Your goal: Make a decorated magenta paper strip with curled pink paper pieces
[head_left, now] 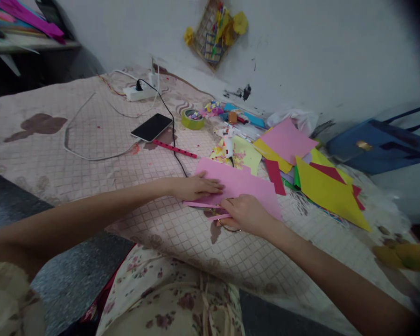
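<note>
A sheet of pink paper (236, 179) lies near the front edge of the cloth-covered table. My left hand (198, 186) rests flat on its left part, fingers stretched out and pressing it down. My right hand (247, 214) grips a pair of scissors (210, 209) by the handle loops. Their blades point left along the paper's near edge, and a narrow pink strip (220, 217) hangs partly cut by my right fingers. Beyond the sheet stands a white glue gun (228, 142), over light yellow paper (248, 154) scattered with small scraps.
Left of the paper are a phone (152, 127) on a cable, a red flute-like stick (175, 148), a roll of tape (192, 119) and a power strip (142, 92). Coloured sheets (329, 191) pile up at right, near a blue bag (381, 140). A black cord passes behind my left hand.
</note>
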`<control>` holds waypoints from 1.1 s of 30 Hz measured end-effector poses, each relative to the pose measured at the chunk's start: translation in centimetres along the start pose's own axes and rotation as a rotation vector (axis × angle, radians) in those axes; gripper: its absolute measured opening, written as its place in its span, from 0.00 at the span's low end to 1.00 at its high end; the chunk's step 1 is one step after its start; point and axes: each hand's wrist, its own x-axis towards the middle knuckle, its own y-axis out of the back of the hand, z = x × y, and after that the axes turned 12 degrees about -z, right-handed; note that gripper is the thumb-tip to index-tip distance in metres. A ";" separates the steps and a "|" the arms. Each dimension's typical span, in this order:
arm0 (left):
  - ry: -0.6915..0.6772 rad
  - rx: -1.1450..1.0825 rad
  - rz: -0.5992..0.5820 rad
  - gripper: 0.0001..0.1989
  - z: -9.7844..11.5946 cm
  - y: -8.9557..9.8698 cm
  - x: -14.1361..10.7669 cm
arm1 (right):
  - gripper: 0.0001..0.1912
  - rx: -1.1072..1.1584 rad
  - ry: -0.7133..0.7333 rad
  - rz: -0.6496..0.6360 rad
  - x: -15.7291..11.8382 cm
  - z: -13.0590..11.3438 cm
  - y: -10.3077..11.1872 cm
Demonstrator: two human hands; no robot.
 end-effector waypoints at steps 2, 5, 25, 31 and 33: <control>0.000 0.001 0.000 0.22 0.0 0.0 0.0 | 0.18 -0.008 0.000 0.005 0.0 0.0 -0.1; 0.010 0.009 -0.012 0.22 0.1 0.1 0.0 | 0.17 -0.008 -0.006 0.014 -0.1 0.0 -0.2; -0.008 -0.005 -0.012 0.22 -0.4 0.1 0.2 | 0.18 -0.046 -0.005 0.012 0.7 -0.6 0.5; -0.020 -0.025 0.001 0.22 -0.4 0.1 0.2 | 0.19 -0.029 -0.024 -0.016 0.6 -0.6 1.0; -0.022 -0.025 0.006 0.22 -0.5 0.0 0.2 | 0.20 -0.027 -0.022 -0.021 0.7 -0.6 1.2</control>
